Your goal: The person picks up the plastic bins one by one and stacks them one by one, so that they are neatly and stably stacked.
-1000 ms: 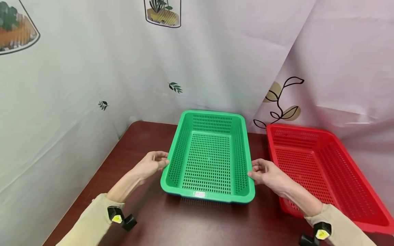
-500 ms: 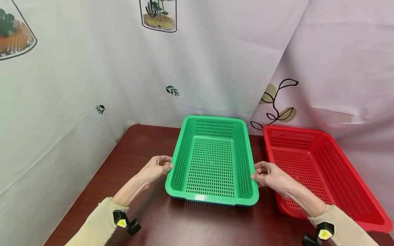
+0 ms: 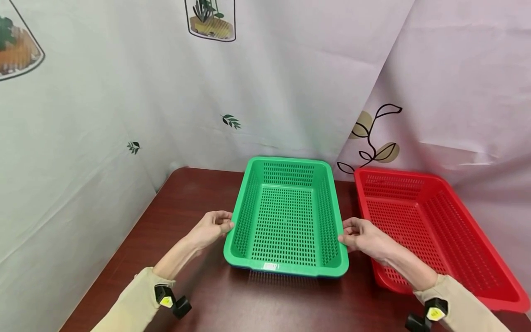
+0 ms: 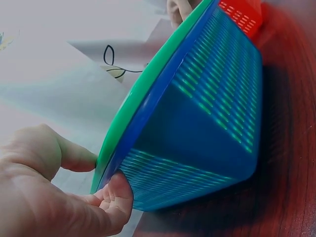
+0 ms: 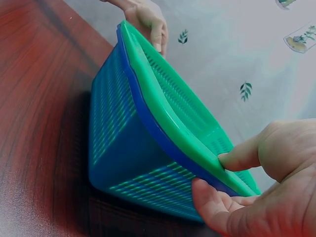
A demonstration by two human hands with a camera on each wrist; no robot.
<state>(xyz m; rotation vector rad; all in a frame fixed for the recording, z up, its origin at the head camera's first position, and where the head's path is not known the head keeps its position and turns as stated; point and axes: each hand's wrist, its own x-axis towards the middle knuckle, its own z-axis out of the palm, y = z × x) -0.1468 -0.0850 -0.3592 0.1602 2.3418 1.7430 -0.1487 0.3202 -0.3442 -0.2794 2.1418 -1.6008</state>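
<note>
The station comprises three rectangular, perforated plastic units: one green basket (image 3: 286, 221), one blue basket (image 4: 200, 128) and one red basket (image 3: 415, 226). Hands total two: one left hand (image 3: 210, 229), one right hand (image 3: 365, 237). Black wrist-worn cameras (image 3: 162, 292): two. Dark red-brown table (image 3: 199, 189): one.

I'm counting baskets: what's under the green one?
A blue basket nests beneath the green basket, rim close under rim. The blue basket's underside faces the table; anything there, or between the two floors, is hidden.

The green basket (image 3: 299, 269), blue basket (image 4: 197, 133) and red basket (image 3: 469, 235) are all smooth, slightly glossy plastic. The counter (image 3: 199, 193) looks like shiny, grained wood; the backdrop (image 3: 290, 92), creased matt cloth; the sleeves (image 3: 132, 299), matt cloth.
</note>
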